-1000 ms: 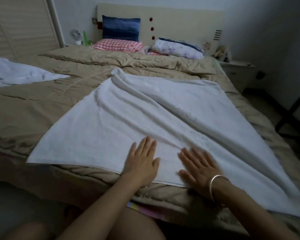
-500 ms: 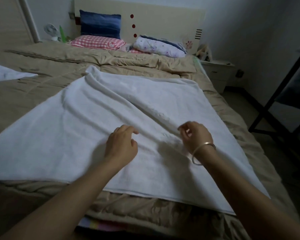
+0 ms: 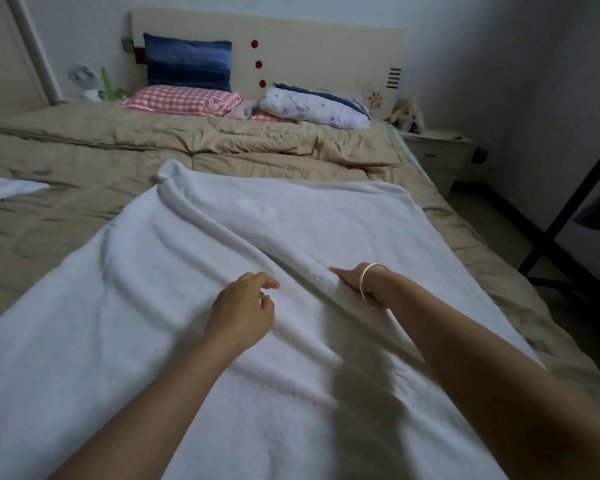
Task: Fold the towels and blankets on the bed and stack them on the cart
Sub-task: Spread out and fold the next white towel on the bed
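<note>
Left hand (image 3: 243, 306), right hand (image 3: 352, 284) mid towel (image 3: 146, 323); far edge bunched.

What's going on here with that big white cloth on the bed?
A person is working on a white towel spread over the tan quilt. The left hand is over the towel's middle, fingers loosely curled, holding nothing. The right hand, with a bracelet at the wrist, is at a raised fold; its fingers are hidden, so I can't tell if it holds the fold. The towel is wrinkled and not yet folded.
</note>
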Available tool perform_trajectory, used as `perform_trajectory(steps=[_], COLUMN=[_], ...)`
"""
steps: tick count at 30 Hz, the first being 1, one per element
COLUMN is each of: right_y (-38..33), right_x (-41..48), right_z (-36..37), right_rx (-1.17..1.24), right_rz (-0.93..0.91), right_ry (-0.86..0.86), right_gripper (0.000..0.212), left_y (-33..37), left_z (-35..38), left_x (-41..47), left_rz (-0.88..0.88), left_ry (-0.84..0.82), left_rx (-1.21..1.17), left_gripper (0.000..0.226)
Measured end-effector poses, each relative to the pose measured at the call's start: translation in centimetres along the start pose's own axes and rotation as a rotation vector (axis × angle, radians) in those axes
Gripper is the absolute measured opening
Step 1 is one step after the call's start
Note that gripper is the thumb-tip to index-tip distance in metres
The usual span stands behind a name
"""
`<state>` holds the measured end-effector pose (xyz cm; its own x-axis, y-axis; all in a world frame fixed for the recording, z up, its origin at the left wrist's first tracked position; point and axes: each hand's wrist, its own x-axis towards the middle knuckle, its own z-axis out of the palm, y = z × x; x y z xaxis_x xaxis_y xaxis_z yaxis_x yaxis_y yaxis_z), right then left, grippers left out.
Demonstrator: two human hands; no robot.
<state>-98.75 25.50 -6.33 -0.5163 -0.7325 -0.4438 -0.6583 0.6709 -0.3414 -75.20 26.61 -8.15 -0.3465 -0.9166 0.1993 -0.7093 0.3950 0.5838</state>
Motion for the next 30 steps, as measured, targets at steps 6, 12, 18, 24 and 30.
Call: perform_trajectory(steps=[6, 12, 18, 24, 30], right_y=[1.5, 3.6, 11.5, 16.0, 17.6], right_x=[1.4, 3.9, 7.9, 10.0, 9.7], right_z=[-1.5, -5.7, -11.8, -11.6, -11.5], right_rx=[0.232, 0.31, 0.393, 0.315, 0.389], right_rz=[-0.06, -0.216, -0.199, -0.173, -0.159], right_ry=[-0.276, 0.007, 0.288, 0.314, 0.221], right_gripper=[0.069, 0.039, 0.038, 0.039, 0.07], left_y=[0.4, 2.8, 9.2, 14.7, 21.7], left_z=[-0.3, 1.9, 7.4, 12.4, 14.2], left_x=[-1.1, -1.0, 0.2, -2.1, -6.4], left_rz=[-0.009, -0.068, 0.047, 0.142, 0.146], left_ry=[-0.007, 0.245, 0.305, 0.21, -0.034], left_rx=[0.022, 0.018, -0.023, -0.038, -0.208], left_gripper=[0.03, 0.03, 0.027, 0.03, 0.006])
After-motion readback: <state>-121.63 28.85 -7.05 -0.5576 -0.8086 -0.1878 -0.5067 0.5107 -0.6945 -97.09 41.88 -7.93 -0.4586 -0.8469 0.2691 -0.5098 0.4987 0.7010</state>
